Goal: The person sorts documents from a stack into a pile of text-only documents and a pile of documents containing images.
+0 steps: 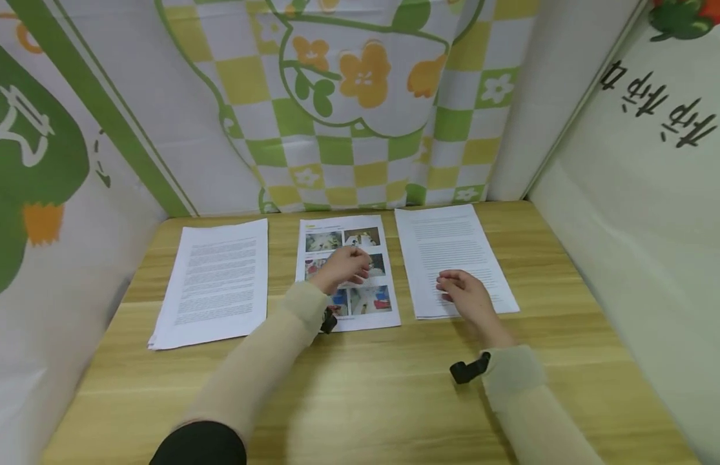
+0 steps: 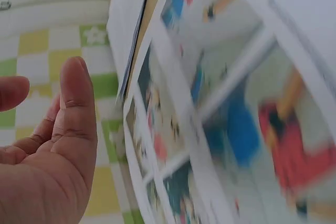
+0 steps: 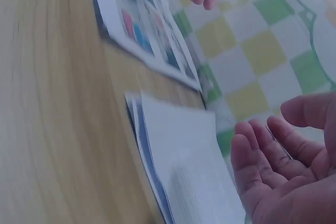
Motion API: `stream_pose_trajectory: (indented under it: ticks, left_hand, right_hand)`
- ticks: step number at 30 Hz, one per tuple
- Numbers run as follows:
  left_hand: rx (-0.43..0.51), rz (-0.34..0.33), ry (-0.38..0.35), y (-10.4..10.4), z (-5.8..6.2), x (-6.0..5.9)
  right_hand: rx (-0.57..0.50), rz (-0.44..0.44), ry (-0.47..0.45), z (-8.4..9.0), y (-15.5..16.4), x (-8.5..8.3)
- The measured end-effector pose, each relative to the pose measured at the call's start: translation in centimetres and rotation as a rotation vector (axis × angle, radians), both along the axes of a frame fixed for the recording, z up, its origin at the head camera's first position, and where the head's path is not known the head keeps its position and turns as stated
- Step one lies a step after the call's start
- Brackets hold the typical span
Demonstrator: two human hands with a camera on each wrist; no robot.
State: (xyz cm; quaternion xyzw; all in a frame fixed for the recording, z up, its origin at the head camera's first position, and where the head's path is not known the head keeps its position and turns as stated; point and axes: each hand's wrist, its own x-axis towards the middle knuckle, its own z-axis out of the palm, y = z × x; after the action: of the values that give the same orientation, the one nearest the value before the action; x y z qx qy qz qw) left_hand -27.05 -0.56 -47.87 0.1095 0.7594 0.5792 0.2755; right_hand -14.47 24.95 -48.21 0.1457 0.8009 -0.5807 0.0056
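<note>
My left hand point(image 1: 344, 266) hovers above the middle sheet with printed colour photos point(image 1: 371, 320), its fingers loosely bent and nothing in its grasp. In the left wrist view the thumb and fingers of that hand point(image 2: 58, 156) are apart, beside the photo pages point(image 2: 220, 119). Over the lower part of the right-hand stack of printed text point(image 1: 447, 245) is my right hand point(image 1: 467, 297), palm turned inward. The right wrist view has its relaxed fingers point(image 3: 247, 156) bare, close over the text pages point(image 3: 178, 135). Both hands hold nothing.
Another stack of printed text pages point(image 1: 223, 284) lies at the left of the wooden table point(image 1: 383, 394). A checked, flowered cloth point(image 1: 360, 129) hangs behind the table. White printed panels rise at the left point(image 1: 22, 342) and right point(image 1: 644, 213) sides.
</note>
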Motion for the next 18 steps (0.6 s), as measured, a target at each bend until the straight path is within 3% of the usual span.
stream_pose_trajectory:
  ticks: [6, 18]
  left_hand:
    - [0.031, 0.129, -0.012, -5.5, 0.4, -0.9]
    - [0.057, 0.250, 0.043, -15.3, 0.6, -0.7]
  right_hand:
    - [-0.056, 0.088, 0.009, 0.0, -3.5, -1.1]
    - [-0.116, 0.180, 0.031, 0.2, -8.8, -2.7]
